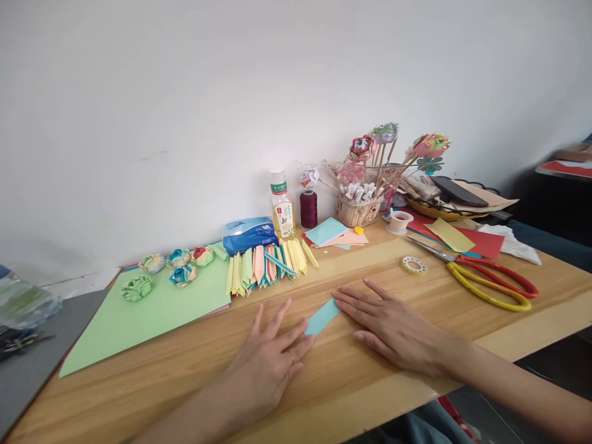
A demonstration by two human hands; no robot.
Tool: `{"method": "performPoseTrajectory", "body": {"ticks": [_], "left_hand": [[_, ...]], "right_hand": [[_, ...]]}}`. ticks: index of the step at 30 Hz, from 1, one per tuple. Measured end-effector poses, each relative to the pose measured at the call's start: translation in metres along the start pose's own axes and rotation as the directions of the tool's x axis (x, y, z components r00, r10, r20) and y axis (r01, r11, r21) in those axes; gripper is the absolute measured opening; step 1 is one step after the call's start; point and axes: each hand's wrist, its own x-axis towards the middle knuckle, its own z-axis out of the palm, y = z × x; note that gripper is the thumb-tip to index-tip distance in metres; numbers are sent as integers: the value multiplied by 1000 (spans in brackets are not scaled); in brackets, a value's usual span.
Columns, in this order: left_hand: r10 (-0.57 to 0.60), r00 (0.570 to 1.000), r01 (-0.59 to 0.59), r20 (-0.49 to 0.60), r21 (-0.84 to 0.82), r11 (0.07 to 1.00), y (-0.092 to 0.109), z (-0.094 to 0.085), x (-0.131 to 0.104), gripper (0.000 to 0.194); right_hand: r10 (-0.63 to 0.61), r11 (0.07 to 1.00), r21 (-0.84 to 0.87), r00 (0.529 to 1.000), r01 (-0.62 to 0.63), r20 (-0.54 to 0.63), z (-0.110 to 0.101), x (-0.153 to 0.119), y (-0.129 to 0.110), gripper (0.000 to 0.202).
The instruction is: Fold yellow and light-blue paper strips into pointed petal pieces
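A small strip of light-blue paper (322, 317) lies flat on the wooden table between my hands. My left hand (271, 354), with a ring on one finger, rests with fingers spread and its fingertips at the paper's left end. At the paper's right end, my right hand (383, 320) lies palm down with its fingers stretched out and fingertips on the edge. Just beyond is a row of folded paper pieces (268, 266) in yellow, green, pink and blue. Whether either palm covers more of the paper cannot be seen.
Folded paper flowers (137, 288) sit on a green sheet (185, 308) at left. Behind stand a blue tissue pack (250, 235), a bottle (283, 213), a purple thread spool (309, 209) and a basket (358, 211) of paper flowers. To the right lie scissors (490, 277) and a tape roll (414, 265).
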Motion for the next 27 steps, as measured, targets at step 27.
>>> {"method": "performPoseTrajectory", "body": {"ticks": [27], "left_hand": [[58,973,-64,-224,-18,998,-2,5,-3,30]], "right_hand": [[-57,971,-235,997,42,-59,-3,7,18,33]]}}
